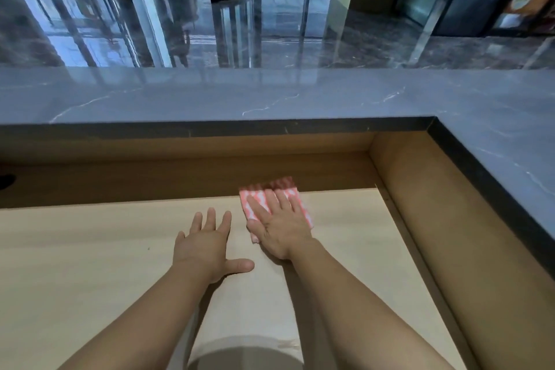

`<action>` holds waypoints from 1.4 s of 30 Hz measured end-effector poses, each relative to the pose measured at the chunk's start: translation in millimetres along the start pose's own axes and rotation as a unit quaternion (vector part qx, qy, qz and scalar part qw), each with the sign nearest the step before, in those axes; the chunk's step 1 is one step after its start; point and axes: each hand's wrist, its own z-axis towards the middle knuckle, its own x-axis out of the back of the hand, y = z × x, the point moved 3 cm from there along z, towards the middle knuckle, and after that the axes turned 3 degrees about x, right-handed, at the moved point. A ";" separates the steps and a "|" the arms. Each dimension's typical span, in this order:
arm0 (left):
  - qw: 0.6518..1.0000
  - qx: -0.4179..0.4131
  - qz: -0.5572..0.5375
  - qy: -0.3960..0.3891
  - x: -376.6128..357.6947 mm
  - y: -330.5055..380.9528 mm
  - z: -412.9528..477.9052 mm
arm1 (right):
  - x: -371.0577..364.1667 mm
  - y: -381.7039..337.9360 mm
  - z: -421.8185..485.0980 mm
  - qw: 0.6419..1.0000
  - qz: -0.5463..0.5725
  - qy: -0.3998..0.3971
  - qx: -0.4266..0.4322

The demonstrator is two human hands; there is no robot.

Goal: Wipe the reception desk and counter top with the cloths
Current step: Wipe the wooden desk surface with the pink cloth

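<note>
A person's right hand [279, 227] is pressing flat on a folded pink-and-white patterned cloth [271, 200] lying on the pale wooden desk [90, 264], near the desk's far edge and toward its right corner. The fingers [288, 200] are lying spread and straight across the cloth rather than gripping it, with the cloth's far edge showing just beyond the fingertips and its right edge peeking out beside the hand; the thumb is resting along the cloth's left side. The left hand [207, 245] is lying palm-down on the bare desk just beside the right, fingers released and splayed, thumb pointing toward the right wrist, holding nothing and apart from the cloth. Beyond the desk, a darker wooden recess is running under a raised grey marble counter top [210, 96], which is turning a corner and continuing down the right side. Past the counter, a glossy dark stone lobby floor [240, 24] is reflecting glass doors.
</note>
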 end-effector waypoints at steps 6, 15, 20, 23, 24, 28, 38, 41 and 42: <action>1.000 0.015 -0.001 -0.021 4.6 6.4 6.0 | 25.8 73.2 1.6 0.993 -0.035 0.028 -0.111; 0.999 0.013 -0.008 -0.036 4.4 5.0 7.9 | 44.5 129.9 1.8 0.952 -0.010 -0.062 -0.299; 0.999 0.015 -0.014 -0.037 5.2 4.9 9.7 | 44.4 39.0 39.4 0.981 0.024 -0.054 -0.185; 0.999 0.015 -0.020 -0.045 6.3 5.6 11.1 | 35.9 -19.8 54.0 0.989 0.109 -0.051 -0.091; 0.998 0.015 -0.023 -0.048 6.9 5.8 11.6 | 34.2 -31.9 55.4 0.989 0.122 -0.056 -0.067; 0.998 0.016 -0.017 -0.052 8.9 6.2 13.0 | 34.2 -9.5 59.1 0.990 0.112 -0.072 -0.040; 0.999 0.015 -0.010 -0.049 11.6 7.9 12.6 | 39.6 192.0 38.2 0.960 0.041 0.131 -0.244; 0.999 0.013 -0.015 -0.044 10.9 8.0 12.4 | 41.6 184.1 43.3 0.955 0.046 0.097 -0.278; 0.999 0.013 -0.017 -0.043 10.9 7.8 12.0 | 37.6 171.3 46.8 0.958 0.051 0.040 -0.279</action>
